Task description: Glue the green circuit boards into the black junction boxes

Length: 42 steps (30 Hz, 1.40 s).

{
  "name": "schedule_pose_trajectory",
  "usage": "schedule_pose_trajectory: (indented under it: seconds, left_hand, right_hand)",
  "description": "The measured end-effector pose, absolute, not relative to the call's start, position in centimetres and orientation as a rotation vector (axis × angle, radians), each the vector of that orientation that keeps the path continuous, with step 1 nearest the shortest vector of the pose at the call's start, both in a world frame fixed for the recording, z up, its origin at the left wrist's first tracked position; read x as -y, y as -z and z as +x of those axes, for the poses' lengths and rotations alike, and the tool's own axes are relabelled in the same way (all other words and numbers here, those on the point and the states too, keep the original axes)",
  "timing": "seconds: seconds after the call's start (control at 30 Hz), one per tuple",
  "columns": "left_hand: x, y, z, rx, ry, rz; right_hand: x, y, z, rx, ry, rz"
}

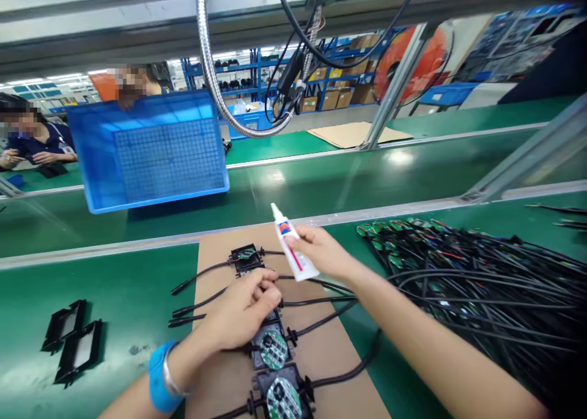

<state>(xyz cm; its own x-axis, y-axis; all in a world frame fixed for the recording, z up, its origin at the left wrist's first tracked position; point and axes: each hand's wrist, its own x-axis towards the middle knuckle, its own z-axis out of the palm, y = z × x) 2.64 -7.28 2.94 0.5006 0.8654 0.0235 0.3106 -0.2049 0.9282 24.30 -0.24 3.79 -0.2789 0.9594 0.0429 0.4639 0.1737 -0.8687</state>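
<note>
A white tube (pixel 296 257) with a pointed nozzle is held in my right hand (pixel 321 251), its tip up and to the left. My left hand (pixel 245 309) is over the row of black housings, fingers bent together at one of them; what they hold, if anything, is hidden. At the top of the row a black housing (pixel 246 257) holds a small green board. Nearer me, two housings carry round green circuit boards (pixel 274 348) (pixel 283 399). Black cables (pixel 321 301) run out from both sides. The row lies on brown cardboard (pixel 334 358).
Two empty black frames (pixel 79 352) lie at the left. A large pile of cabled boards (pixel 468 284) covers the right. Beyond the metal rail, a blue crate (pixel 169 162) is held up by a person. Another person (pixel 34 140) works at far left. A metal hose (pixel 208 70) hangs overhead.
</note>
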Motion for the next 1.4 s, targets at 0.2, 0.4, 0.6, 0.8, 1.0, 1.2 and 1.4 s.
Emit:
schedule_pose_trajectory:
  seconds: [0.2, 0.4, 0.6, 0.8, 1.0, 1.2, 1.4]
  left_hand:
    - [7.0, -1.2, 3.8, -1.024, -0.971, 1.576]
    - [7.1, -0.3, 3.3, -1.005, -1.072, 1.513]
    - [7.4, -0.2, 3.4, -0.970, -1.100, 1.513]
    - [7.5, -0.1, 3.5, -0.939, -1.093, 1.464]
    - [7.6, -0.2, 3.5, -0.929, -1.054, 1.441]
    - [7.7, 0.1, 3.9, -0.957, -1.069, 1.410]
    - [7.6, -1.6, 3.2, -1.072, -1.090, 1.396]
  right_hand:
    - [5.4, -4.4, 19.1, 1.768, -1.097, -0.955]
    - [6.6, -3.9, 18.8, 1.919, -0.830, -0.953]
    - [6.2, -2.1, 18.5, 1.845, -0.808, -0.979]
    - [6.1, -1.5, 18.6, 1.832, -0.930, -0.885]
    - [5.9, -1.0, 18.7, 1.833, -0.980, -0.848]
    - [5.7, -1.5, 18.4, 1.842, -0.870, -0.912]
    - [5.3, -3.6, 19.6, 2.038, -0.333, -0.863]
